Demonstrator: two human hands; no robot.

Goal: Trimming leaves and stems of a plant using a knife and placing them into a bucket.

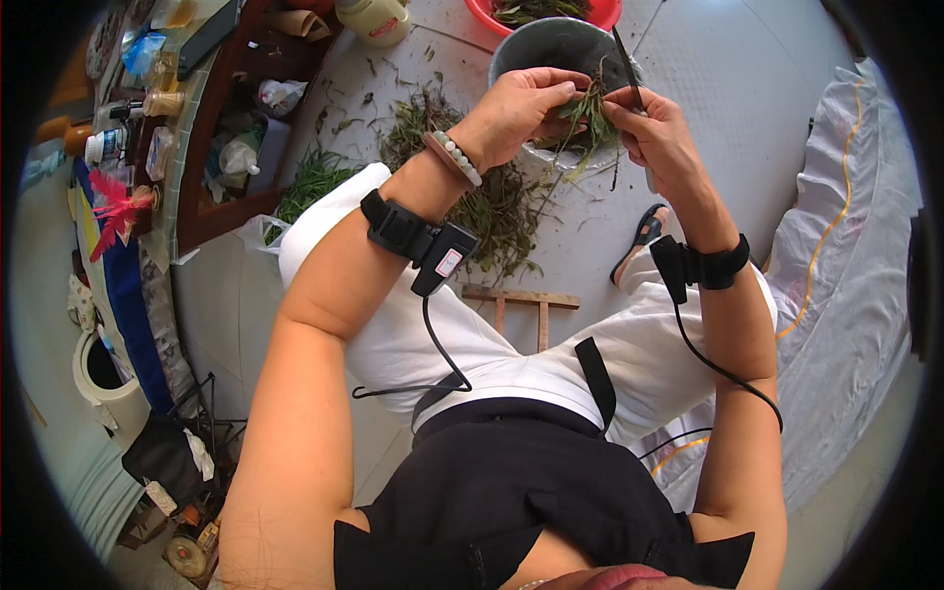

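Observation:
Above a grey basin (542,48), my left hand (527,110) grips a small bunch of leafy green plants (592,110) by its stems. My right hand (653,133) is shut around a knife (627,66), whose dark blade points up and away from me. The fingertips of my right hand are at the right side of the bunch. Part of the knife's handle is hidden in my palm. A pile of wilted plants (501,214) lies on the floor below my left forearm.
A red basin (613,11) with leaves stands beyond the grey one. Fresh greens (313,181) lie by my left knee, beside a wooden cabinet (214,214). A cream-coloured pot (376,22) stands at the back. White sheeting (833,258) hangs at the right.

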